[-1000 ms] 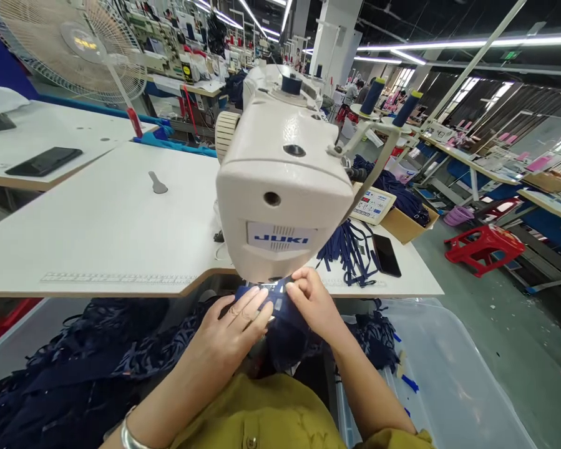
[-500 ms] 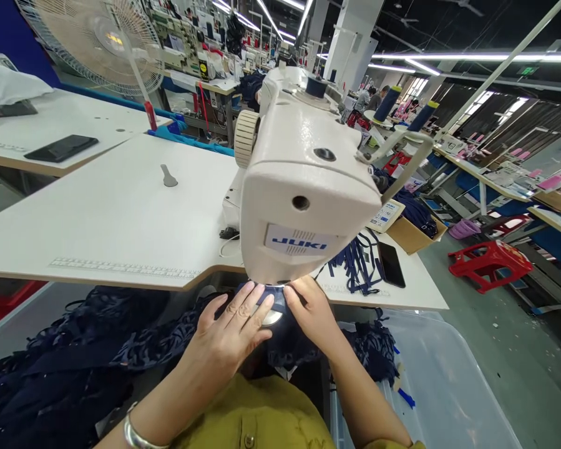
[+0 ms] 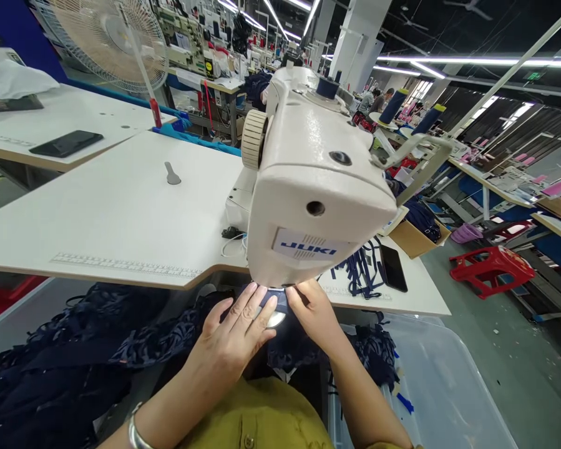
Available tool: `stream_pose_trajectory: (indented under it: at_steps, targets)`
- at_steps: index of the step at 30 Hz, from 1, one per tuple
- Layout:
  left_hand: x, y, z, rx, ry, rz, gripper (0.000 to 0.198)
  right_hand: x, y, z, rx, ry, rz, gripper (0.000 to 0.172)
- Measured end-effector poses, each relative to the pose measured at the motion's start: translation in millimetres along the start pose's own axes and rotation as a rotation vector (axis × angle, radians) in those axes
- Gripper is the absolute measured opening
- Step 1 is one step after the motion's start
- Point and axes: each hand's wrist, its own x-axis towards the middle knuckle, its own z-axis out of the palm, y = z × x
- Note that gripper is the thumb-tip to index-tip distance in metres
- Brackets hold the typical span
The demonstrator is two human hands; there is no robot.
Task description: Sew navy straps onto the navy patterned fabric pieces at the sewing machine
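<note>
Unclenched, the left hand (image 3: 233, 333) lies on dark navy cloth (image 3: 281, 303) at the flat white worktable's (image 3: 121, 206) front edge; the right hand (image 3: 314, 312) touches it, pinching or not I cannot tell. Above looms a glossy cream sewing machine (image 3: 322, 193); a grey paddle-shaped tool (image 3: 173, 177) lies toward the far edge.

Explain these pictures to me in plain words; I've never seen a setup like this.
Every picture comes from one camera worn on a person's head, looking forward and down, so the bare arms reach in from below. The big white thing is a sewing machine marked JUKI. Under its front end, the left hand rests, fingers outstretched, on dark blue cloth; the right hand touches the other side. Its exact grip is hard to see. On the white table lie a small grey piece, blue strips and a phone.
</note>
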Motion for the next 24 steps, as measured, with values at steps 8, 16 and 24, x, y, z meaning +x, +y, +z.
stream_pose_trajectory:
  at_steps: [8,16,24]
  targets:
    - [-2.2,3.9,2.5,-0.014,0.035,-0.035,0.045,-1.5,2.7,2.3,0.012,-0.002,0.006,0.019]
    - [-3.0,5.6,-1.4,0.028,0.036,-0.069,0.038,-3.4,4.7,4.1,0.015,-0.016,0.047,0.020]
    - [2.4,1.2,-8.3,0.028,0.024,-0.019,0.036,-8.9,19.9,10.1,0.138,0.032,0.177,0.015]
